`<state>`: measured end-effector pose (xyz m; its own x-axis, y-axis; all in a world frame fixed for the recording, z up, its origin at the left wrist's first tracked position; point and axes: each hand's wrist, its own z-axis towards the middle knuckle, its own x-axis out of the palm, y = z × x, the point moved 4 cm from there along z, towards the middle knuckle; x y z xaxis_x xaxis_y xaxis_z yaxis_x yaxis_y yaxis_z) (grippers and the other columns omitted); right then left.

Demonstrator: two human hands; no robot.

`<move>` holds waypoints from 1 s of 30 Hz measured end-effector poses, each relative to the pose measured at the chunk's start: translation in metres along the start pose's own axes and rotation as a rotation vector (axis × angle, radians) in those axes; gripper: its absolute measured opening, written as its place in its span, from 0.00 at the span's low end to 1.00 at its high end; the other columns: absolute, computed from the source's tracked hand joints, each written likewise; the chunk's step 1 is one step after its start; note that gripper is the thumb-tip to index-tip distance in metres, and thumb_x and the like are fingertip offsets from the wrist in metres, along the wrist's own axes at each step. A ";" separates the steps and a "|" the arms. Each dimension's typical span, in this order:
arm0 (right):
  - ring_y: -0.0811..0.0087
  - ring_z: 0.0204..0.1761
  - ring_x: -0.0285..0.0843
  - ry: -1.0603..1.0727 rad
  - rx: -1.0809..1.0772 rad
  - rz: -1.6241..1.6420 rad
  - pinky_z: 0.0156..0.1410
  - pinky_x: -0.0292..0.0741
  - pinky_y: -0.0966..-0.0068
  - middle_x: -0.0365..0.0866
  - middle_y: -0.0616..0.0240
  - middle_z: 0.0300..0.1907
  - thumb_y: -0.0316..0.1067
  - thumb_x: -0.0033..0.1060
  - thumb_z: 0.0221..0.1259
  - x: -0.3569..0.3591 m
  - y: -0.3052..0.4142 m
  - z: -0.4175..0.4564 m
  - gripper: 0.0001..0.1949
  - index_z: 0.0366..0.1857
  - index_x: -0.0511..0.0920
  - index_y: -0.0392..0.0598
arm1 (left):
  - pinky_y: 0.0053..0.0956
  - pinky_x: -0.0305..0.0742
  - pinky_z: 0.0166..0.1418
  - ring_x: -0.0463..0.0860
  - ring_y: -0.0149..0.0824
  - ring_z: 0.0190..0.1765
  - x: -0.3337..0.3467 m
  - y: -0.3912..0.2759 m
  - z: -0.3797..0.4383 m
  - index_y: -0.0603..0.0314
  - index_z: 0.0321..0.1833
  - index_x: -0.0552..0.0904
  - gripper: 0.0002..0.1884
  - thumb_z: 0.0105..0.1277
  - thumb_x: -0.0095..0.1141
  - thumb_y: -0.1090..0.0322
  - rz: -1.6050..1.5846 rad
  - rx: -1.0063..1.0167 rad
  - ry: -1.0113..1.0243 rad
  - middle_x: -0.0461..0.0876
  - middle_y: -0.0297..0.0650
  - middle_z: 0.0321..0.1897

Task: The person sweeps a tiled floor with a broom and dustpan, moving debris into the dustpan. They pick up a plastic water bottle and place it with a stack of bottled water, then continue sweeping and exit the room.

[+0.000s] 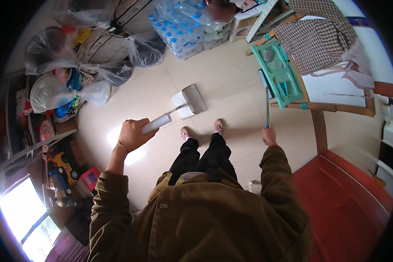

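My left hand (134, 134) is closed around the thick pale grey handle of a long-handled dustpan (196, 97). The pan has a row of comb teeth and lies low over the tiled floor in front of my feet; whether it touches the tiles I cannot tell. My right hand (269, 134) grips the thin grey-blue shaft of a broom (267, 104). Its narrow dark blue-grey head (264, 82) is beside the left edge of a green plastic easel tray (283, 88), partly hidden by it.
Shrink-wrapped water bottles (180, 34) and knotted clear plastic bags (95, 72) line the far and left sides. A checked cloth (311, 42) hangs over the wooden easel (334, 108). Toy vehicles (64, 167) sit on a left shelf. A red seat or table (340, 203) stands right.
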<state>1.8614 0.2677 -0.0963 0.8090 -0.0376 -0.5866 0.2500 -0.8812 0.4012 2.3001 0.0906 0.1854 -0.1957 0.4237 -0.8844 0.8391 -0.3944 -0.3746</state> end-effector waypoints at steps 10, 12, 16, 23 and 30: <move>0.70 0.10 0.65 0.200 0.026 0.049 0.15 0.64 0.71 0.69 0.62 0.15 0.30 0.43 0.46 0.024 -0.023 -0.084 0.22 0.50 0.60 0.56 | 0.32 0.72 0.30 0.76 0.43 0.22 0.000 0.011 0.035 0.57 0.22 0.78 0.09 0.48 0.55 0.59 0.016 -0.039 0.029 0.76 0.41 0.16; 0.64 0.16 0.71 0.171 0.019 -0.067 0.21 0.68 0.68 0.73 0.57 0.21 0.31 0.45 0.47 -0.005 -0.004 -0.104 0.22 0.50 0.61 0.56 | 0.32 0.72 0.31 0.76 0.43 0.23 -0.004 0.016 0.042 0.56 0.21 0.78 0.10 0.47 0.55 0.58 0.038 -0.070 0.019 0.77 0.40 0.16; 0.48 0.37 0.72 -0.051 -0.224 -0.271 0.40 0.68 0.58 0.75 0.49 0.35 0.34 0.47 0.48 0.000 0.001 -0.051 0.22 0.51 0.61 0.54 | 0.32 0.71 0.29 0.76 0.42 0.22 -0.005 0.016 0.048 0.54 0.22 0.78 0.08 0.45 0.55 0.59 0.111 -0.060 -0.070 0.76 0.39 0.15; 0.50 0.38 0.73 -0.028 -0.146 -0.348 0.42 0.69 0.58 0.75 0.49 0.34 0.34 0.41 0.49 0.017 0.085 0.074 0.24 0.55 0.57 0.55 | 0.32 0.71 0.32 0.78 0.39 0.28 0.000 0.012 0.043 0.50 0.25 0.78 0.09 0.44 0.53 0.57 0.223 -0.309 0.017 0.78 0.36 0.21; 0.48 0.31 0.73 0.086 -0.413 -0.679 0.35 0.68 0.56 0.74 0.44 0.29 0.28 0.40 0.46 0.040 -0.006 0.028 0.28 0.57 0.51 0.47 | 0.32 0.72 0.35 0.78 0.38 0.32 0.006 0.000 0.050 0.50 0.27 0.79 0.12 0.45 0.51 0.52 0.200 -0.453 0.095 0.79 0.36 0.25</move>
<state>1.8770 0.2579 -0.1418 0.4432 0.4956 -0.7469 0.8660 -0.4520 0.2140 2.2740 0.0526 0.1658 0.0207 0.4569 -0.8893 0.9956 -0.0904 -0.0234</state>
